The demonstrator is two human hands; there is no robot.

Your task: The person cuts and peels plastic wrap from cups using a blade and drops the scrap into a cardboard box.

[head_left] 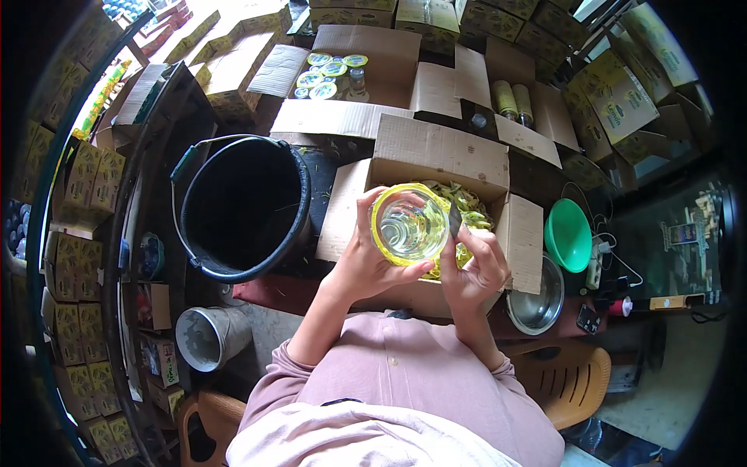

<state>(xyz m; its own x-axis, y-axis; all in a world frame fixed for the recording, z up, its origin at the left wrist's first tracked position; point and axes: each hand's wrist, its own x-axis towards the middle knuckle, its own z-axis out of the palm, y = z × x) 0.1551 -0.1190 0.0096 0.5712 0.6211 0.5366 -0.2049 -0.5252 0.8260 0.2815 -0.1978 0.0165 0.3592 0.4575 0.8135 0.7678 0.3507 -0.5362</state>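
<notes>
- Left hand: curled round the glass, holding it tilted above the box at the tabletop's near edge.
- Right hand: pinching a thin dark blade, seemingly against the glass's yellow rim, though fingers partly hide the contact.
- Yellow scraps: inside the box.
- Bucket: left of the box.
- Steel bowl: right, by the near edge; green bowl just beyond.

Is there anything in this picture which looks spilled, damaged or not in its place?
Nothing looks broken. A few small yellowish bits seem to lie loose on the dark tabletop beside the black bucket, outside the nearest box that holds a heap of similar strips; they look out of place.
</notes>
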